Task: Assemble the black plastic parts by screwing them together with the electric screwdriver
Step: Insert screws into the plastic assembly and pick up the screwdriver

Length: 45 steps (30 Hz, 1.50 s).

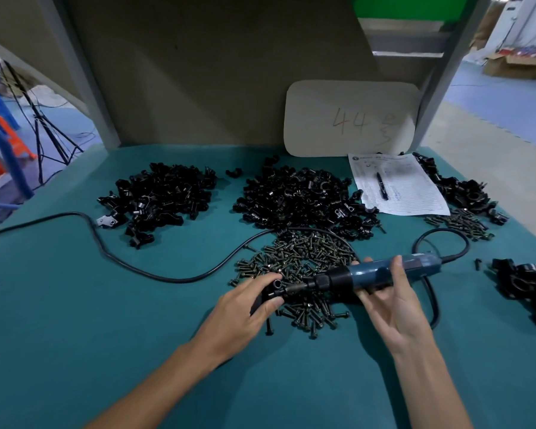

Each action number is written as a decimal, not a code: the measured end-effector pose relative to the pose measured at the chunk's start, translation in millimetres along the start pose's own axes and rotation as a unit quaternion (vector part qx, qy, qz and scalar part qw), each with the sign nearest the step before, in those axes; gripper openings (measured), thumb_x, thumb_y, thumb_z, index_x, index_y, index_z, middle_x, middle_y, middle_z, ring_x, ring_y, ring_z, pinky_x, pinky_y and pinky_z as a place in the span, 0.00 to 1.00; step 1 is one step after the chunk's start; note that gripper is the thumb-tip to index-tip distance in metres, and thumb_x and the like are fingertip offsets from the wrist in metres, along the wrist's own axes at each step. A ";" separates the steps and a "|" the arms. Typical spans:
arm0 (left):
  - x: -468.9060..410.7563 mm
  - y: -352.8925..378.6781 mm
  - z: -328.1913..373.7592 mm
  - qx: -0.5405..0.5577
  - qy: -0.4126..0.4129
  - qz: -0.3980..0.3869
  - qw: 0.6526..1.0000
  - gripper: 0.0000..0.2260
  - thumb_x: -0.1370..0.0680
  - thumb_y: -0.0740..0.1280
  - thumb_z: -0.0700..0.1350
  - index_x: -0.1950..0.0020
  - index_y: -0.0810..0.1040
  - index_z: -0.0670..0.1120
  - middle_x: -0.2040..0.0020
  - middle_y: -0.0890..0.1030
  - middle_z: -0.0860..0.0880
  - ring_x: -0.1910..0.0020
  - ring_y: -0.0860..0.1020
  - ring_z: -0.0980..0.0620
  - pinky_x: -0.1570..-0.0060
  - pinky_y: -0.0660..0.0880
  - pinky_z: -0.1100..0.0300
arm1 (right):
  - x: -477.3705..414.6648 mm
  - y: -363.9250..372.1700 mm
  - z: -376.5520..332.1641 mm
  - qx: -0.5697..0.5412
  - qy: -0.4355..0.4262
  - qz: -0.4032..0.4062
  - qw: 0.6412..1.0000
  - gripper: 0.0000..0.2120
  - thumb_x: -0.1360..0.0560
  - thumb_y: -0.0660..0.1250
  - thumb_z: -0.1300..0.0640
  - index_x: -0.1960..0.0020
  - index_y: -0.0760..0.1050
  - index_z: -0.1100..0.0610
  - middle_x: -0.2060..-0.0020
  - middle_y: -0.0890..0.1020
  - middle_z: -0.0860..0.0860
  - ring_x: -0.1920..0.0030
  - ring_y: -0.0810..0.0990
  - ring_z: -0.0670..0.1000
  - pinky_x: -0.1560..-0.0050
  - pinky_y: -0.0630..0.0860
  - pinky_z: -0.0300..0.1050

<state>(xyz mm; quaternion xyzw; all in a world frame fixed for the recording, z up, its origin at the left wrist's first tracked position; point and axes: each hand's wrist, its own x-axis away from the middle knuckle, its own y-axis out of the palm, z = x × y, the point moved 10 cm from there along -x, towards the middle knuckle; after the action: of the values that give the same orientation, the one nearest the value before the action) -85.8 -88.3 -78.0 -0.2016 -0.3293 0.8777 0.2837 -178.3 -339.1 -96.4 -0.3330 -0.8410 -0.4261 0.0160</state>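
Note:
My left hand point(245, 308) grips a black plastic part point(271, 291) just above the teal table, over the near edge of a pile of dark screws point(300, 264). My right hand point(387, 298) holds the blue electric screwdriver point(375, 274) lying sideways, its bit tip pressed against the part from the right. Two heaps of loose black parts lie further back: one at left point(158, 196), one at centre point(300, 199). The part is mostly hidden by my fingers.
The screwdriver's black cable point(106, 249) loops across the table to the left and curls at right point(446, 239). A paper form with a pen point(396, 184) lies at back right beside more black parts point(468, 193), a small screw pile point(461, 224) and assembled pieces point(529, 283).

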 end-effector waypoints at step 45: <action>1.2 5.6 1.1 -0.027 0.024 -0.012 0.999 0.19 0.19 0.53 0.69 0.27 0.62 0.71 0.44 0.74 0.65 0.45 0.75 0.64 0.48 0.76 0.62 | -2.3 -4.8 -6.9 0.131 -0.044 -0.004 0.990 0.24 0.26 0.69 0.42 0.38 0.72 0.56 0.50 0.86 0.55 0.47 0.87 0.56 0.51 0.85 0.50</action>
<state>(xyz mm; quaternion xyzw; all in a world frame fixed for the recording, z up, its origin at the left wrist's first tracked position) -89.3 -91.5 -81.3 -0.2260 -0.3481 0.8603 0.2961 -181.1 -347.4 -96.1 -0.3434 -0.8908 -0.2969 0.0206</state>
